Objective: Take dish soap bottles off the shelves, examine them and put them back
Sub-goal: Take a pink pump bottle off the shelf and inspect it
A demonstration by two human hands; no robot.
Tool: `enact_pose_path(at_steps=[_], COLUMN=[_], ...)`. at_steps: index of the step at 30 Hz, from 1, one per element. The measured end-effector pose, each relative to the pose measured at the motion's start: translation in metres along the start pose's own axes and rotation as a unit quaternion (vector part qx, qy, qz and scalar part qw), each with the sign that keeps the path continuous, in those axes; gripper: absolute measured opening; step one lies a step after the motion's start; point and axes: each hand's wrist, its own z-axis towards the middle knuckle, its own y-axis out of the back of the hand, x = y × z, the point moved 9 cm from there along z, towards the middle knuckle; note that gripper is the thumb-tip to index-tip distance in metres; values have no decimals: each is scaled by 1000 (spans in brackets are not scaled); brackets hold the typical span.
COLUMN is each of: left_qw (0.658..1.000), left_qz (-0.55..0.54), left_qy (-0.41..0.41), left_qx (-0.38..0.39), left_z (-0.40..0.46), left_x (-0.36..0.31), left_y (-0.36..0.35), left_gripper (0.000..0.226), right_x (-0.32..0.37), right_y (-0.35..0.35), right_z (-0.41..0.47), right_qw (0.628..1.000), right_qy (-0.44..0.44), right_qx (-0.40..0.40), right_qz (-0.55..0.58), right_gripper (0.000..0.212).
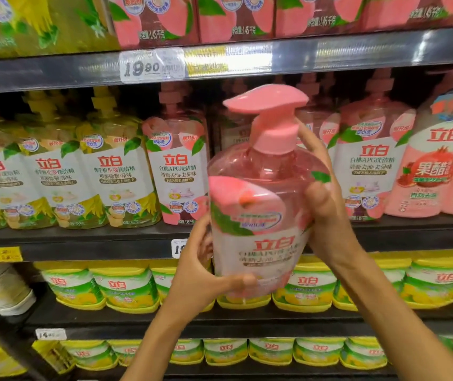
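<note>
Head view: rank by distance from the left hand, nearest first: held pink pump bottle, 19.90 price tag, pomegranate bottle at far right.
1. Pink pump bottle: gripped by the left hand at its lower left.
2. 19.90 price tag: upper shelf edge, above left.
3. Pomegranate bottle: middle shelf, far right.

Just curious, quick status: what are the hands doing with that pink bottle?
Left hand grips lower body, right hand grips shoulder. Pink pump bottle held upright, off the shelf. Nothing in the way.

A dark gap (215, 127) opens in the middle shelf (82, 243) row, right of the pink bottle (177, 171); yellow bottles (54, 174) crowd its left.
</note>
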Motion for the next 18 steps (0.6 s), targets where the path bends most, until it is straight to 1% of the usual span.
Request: enact_pose_path(at_steps=[1, 4, 6, 9, 12, 15, 18], left_qw=[1000, 998, 997, 995, 995, 997, 999], left_qz=[-22, -55, -68, -91, -89, -55, -17], left_qy=[0, -3, -9, 1, -3, -25, -42], left_qx=[-7, -23, -36, -50, -50, -37, -19], left_z=[-2, -7, -9, -10, -7, 0, 9], left_x=[1, 0, -2, 0, 3, 4, 9], left_y=[-1, -9, -14, -21, -24, -22, -19], left_gripper=[94, 92, 94, 87, 80, 88, 96], right_x=[-1, -1, -5, -10, -7, 5, 9], right_y=[2, 8, 12, 12, 9, 9, 10], right_z=[0, 0, 1, 0, -2, 2, 2], right_qw=[999, 993, 990, 988, 989, 996, 999], right_qy=[1, -10, -40, -81, -80, -21, 19], right_qx=[-39, -116, -134, -130, -118, -86, -41], right_qz=[0, 20, 23, 22, 28, 7, 14], right_gripper=[86, 64, 65, 69, 68, 61, 61])
